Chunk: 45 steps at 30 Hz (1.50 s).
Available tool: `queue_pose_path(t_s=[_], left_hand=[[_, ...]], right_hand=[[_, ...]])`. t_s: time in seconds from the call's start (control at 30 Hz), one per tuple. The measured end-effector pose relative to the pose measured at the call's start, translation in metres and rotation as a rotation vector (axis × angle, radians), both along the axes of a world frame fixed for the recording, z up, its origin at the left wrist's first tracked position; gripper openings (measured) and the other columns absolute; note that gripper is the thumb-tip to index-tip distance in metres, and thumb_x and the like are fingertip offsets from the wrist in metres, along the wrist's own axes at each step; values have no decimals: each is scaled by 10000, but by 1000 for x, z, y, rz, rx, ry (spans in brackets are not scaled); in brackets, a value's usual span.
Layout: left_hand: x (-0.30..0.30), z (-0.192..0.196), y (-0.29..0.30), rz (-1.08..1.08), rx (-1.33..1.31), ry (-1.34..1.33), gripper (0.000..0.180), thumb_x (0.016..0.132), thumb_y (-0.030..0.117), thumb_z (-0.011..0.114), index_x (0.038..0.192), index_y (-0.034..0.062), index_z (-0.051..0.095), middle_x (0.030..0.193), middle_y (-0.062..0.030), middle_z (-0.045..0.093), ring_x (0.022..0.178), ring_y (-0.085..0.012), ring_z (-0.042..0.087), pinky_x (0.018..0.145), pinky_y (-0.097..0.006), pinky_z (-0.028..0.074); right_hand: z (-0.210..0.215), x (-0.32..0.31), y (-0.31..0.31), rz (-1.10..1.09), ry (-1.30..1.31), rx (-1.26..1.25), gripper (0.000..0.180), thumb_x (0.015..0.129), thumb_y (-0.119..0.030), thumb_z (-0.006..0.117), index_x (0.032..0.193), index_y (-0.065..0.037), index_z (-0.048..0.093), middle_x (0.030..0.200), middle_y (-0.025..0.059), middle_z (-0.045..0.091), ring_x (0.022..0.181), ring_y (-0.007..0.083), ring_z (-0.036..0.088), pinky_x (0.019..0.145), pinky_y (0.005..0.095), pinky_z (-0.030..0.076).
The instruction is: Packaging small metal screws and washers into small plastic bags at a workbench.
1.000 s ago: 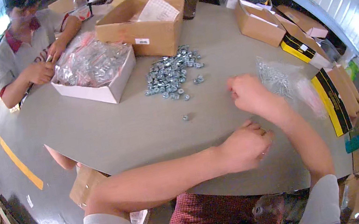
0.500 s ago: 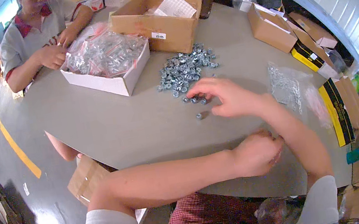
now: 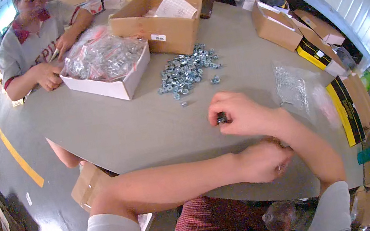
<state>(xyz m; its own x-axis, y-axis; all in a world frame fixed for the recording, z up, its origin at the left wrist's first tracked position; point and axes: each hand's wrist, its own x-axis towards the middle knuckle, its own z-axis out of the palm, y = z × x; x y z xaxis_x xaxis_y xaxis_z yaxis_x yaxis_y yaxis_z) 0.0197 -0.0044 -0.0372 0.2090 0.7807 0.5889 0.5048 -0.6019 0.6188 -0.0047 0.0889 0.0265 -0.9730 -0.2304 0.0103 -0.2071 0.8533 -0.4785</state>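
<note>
A loose pile of small round silvery metal fittings [image 3: 185, 72] lies on the grey table [image 3: 147, 126]. Just nearer than the pile, my right hand [image 3: 239, 113] curls its fingers around a few dark-looking metal fittings [image 3: 221, 118], partly hidden by the fingers. Below it, close to the table's near edge, my left hand [image 3: 266, 160] is closed, and what it may hold is hidden. My right forearm passes just beside the left fist. A single fitting [image 3: 185, 104] lies apart at the pile's near side.
A white box [image 3: 121, 88] of small clear bags and a brown carton [image 3: 155, 27] stand beyond the pile. A clear bag of screws [image 3: 292, 90] lies at right, near yellow-black boxes [image 3: 346, 110]. Across the table, a co-worker [image 3: 39, 47] handles something beside the white box.
My right hand has drawn back from the pile toward me, and the fittings under its fingers are now gathered in its curl. My left fist has stayed nearly in place.
</note>
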Motion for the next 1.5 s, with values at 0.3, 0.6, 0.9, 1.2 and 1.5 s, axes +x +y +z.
queue_pose_path(t_s=[0.3,0.6,0.9,1.2,1.5], left_hand=[[-9,7,5,162,-422,-477,254,814,242,782,887,46,638,801,-121,682,738,-220,665,691,-375,519],[-13,25,5,207,-443,-471,257,830,234,799,862,48,625,751,-33,625,713,-107,561,663,-296,474],[-16,17,11,230,-384,-489,217,857,160,786,828,75,588,753,31,589,716,-54,516,649,-253,439],[-16,20,7,274,-473,-469,211,866,156,780,849,66,590,768,31,603,725,-48,522,646,-251,446],[-16,18,6,235,-440,-406,213,868,153,779,854,59,589,760,30,585,729,-51,524,652,-259,458]], right_hand=[[54,108,50,-387,93,-566,171,762,46,677,903,-38,628,1061,29,559,968,130,571,824,277,477],[63,156,41,-269,241,-299,110,831,-41,717,941,-45,713,982,71,677,962,211,644,864,350,509],[-8,158,132,-801,164,336,398,738,55,530,1093,-23,690,1179,178,679,1045,390,645,989,420,498],[-34,149,148,-684,442,424,336,789,-30,605,1112,-68,689,1150,160,652,1133,368,548,1023,443,440],[-15,158,144,-676,93,413,107,790,-130,655,830,-35,681,961,159,661,1018,361,565,938,474,440]])
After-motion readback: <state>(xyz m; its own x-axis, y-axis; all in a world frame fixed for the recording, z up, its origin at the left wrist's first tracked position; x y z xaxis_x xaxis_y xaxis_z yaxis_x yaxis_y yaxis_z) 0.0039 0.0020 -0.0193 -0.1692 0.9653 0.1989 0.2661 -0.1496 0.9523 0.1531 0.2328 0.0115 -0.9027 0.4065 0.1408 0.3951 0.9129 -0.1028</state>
